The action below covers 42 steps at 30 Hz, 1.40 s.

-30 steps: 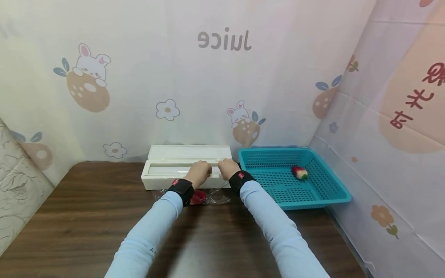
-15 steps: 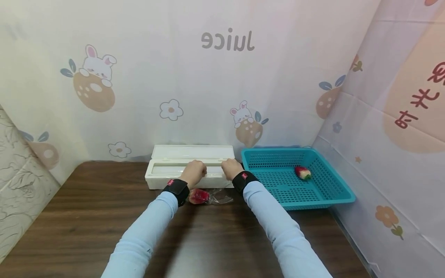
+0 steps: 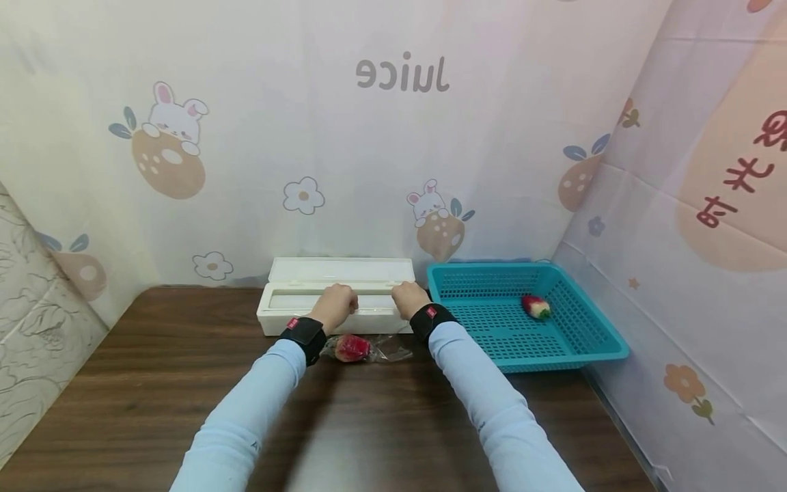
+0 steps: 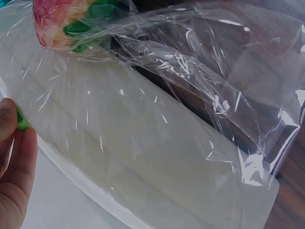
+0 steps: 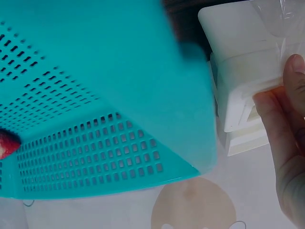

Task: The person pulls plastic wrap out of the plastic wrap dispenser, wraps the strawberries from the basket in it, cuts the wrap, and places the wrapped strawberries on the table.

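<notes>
My left hand (image 3: 335, 306) is over the front part of a white lidded box (image 3: 273, 319). In the left wrist view its thumb and finger pinch a small green piece (image 4: 22, 120) at the box's edge. Clear film (image 4: 157, 124) drapes over the box front. At the box's right end, my right hand (image 3: 408, 299) pinches the film's edge against the rim, as the right wrist view shows. A red fruit-like item (image 3: 352, 348) lies under or in the clear film before the box; in the left wrist view its green and yellow part (image 4: 90, 21) shows.
A teal basket (image 3: 529, 359) stands right of the box, close to my right hand, with a red and cream item (image 3: 536, 307) inside. Printed cloth (image 3: 363, 150) hangs behind and at the right. The brown table (image 3: 154, 383) extends to the left and front.
My left hand has slid left along the box, uncovering more of the red item. My right hand stays at the box's right end. The head view has shifted slightly.
</notes>
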Each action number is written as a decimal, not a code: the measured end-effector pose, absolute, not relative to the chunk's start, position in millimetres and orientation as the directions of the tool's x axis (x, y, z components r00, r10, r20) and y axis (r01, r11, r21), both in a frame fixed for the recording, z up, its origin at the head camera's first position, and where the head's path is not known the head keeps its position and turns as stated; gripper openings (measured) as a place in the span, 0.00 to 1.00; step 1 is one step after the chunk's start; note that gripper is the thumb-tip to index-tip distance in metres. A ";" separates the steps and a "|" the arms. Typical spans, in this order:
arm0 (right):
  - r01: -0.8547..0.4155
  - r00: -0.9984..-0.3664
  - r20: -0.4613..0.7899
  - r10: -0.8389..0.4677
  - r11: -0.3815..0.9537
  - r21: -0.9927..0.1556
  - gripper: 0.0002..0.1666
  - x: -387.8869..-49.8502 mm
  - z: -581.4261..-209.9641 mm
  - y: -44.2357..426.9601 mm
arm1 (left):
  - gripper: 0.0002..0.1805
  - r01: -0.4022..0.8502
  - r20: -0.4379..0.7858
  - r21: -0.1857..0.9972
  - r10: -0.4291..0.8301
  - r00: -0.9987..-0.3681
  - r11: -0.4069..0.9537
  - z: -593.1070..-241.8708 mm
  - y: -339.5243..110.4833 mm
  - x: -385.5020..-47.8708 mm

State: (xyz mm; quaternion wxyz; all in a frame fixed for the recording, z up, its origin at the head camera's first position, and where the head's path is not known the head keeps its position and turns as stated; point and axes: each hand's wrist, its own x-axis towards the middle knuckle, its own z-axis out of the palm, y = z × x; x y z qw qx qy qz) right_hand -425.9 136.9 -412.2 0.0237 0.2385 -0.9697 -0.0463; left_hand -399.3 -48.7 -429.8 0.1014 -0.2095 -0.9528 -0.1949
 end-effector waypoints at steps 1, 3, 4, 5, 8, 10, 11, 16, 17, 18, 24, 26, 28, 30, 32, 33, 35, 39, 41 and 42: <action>-0.484 -0.870 0.056 -0.490 0.869 0.103 0.04 -436.1 -423.6 140.4 | 0.07 0.437 0.274 0.327 0.358 -0.892 0.838 -429.6 -49.7 -398.8; -0.473 -0.878 0.028 -0.478 0.875 0.102 0.04 -442.3 -427.6 139.4 | 0.07 0.438 0.279 0.330 0.357 -0.892 0.836 -428.5 -51.1 -397.2; -0.474 -0.877 0.028 -0.479 0.874 0.108 0.04 -444.0 -429.0 139.5 | 0.07 0.440 0.281 0.334 0.358 -0.890 0.833 -427.9 -51.7 -396.3; -0.480 -0.874 0.033 -0.485 0.871 0.102 0.04 -444.3 -429.8 140.0 | 0.07 0.444 0.284 0.336 0.360 -0.889 0.831 -427.6 -52.2 -395.6; -0.454 -0.891 -0.003 -0.455 0.888 0.071 0.04 -433.7 -417.7 135.3 | 0.07 0.445 0.287 0.328 0.361 -0.887 0.833 -428.0 -54.4 -394.9; -0.469 -0.881 0.030 -0.473 0.880 0.076 0.05 -426.6 -413.3 135.4 | 0.07 0.448 0.291 0.318 0.363 -0.885 0.836 -428.7 -56.3 -395.0; -0.474 -0.877 0.040 -0.478 0.877 0.084 0.05 -424.2 -412.1 135.3 | 0.07 0.449 0.294 0.311 0.364 -0.884 0.838 -429.2 -57.3 -395.2; -0.467 -0.879 0.045 -0.475 0.876 0.121 0.04 -416.5 -407.1 132.9 | 0.07 0.462 0.304 0.306 0.374 -0.876 0.832 -430.5 -63.0 -394.4; -0.468 -0.878 0.046 -0.476 0.875 0.120 0.04 -416.4 -407.3 132.3 | 0.07 0.462 0.303 0.307 0.375 -0.876 0.832 -430.8 -64.2 -394.0; -0.467 -0.879 0.042 -0.474 0.876 0.116 0.04 -415.8 -406.8 131.4 | 0.07 0.460 0.300 0.308 0.374 -0.878 0.833 -431.0 -65.4 -393.6; -0.465 -0.882 0.034 -0.470 0.880 0.102 0.03 -416.6 -409.3 128.3 | 0.07 0.450 0.287 0.309 0.369 -0.884 0.838 -431.4 -73.9 -392.1; -0.467 -0.880 0.043 -0.473 0.878 0.105 0.04 -417.5 -410.4 128.4 | 0.08 0.452 0.295 0.303 0.369 -0.881 0.839 -431.3 -77.9 -391.9; -0.472 -0.876 0.055 -0.479 0.875 0.110 0.03 -418.8 -411.6 129.0 | 0.08 0.455 0.303 0.297 0.369 -0.878 0.839 -431.3 -82.8 -391.6; -0.479 -0.871 0.067 -0.488 0.870 0.114 0.03 -420.1 -412.6 129.9 | 0.08 0.454 0.308 0.294 0.366 -0.878 0.841 -431.7 -88.8 -391.1; -0.485 -0.866 0.076 -0.495 0.867 0.118 0.03 -421.1 -413.5 131.3 | 0.07 0.453 0.309 0.292 0.365 -0.878 0.842 -432.0 -95.4 -390.5; -0.487 -0.865 0.074 -0.497 0.865 0.120 0.03 -421.4 -413.7 132.2 | 0.07 0.453 0.310 0.290 0.365 -0.878 0.843 -432.3 -99.2 -390.4; -0.491 -0.863 0.071 -0.501 0.863 0.123 0.03 -421.6 -413.6 134.0 | 0.08 0.447 0.315 0.283 0.358 -0.879 0.849 -432.9 -107.1 -390.4; -0.497 -0.857 0.077 -0.509 0.858 0.131 0.03 -421.4 -412.1 137.3 | 0.09 0.419 0.318 0.281 0.328 -0.889 0.863 -432.9 -122.3 -390.2; -0.498 -0.855 0.091 -0.511 0.857 0.134 0.03 -421.4 -411.9 138.6 | 0.08 0.400 0.309 0.286 0.311 -0.899 0.871 -432.3 -128.6 -389.3; -0.498 -0.854 0.093 -0.511 0.856 0.137 0.03 -421.4 -412.2 139.1 | 0.07 0.396 0.305 0.285 0.309 -0.901 0.873 -432.3 -131.6 -388.8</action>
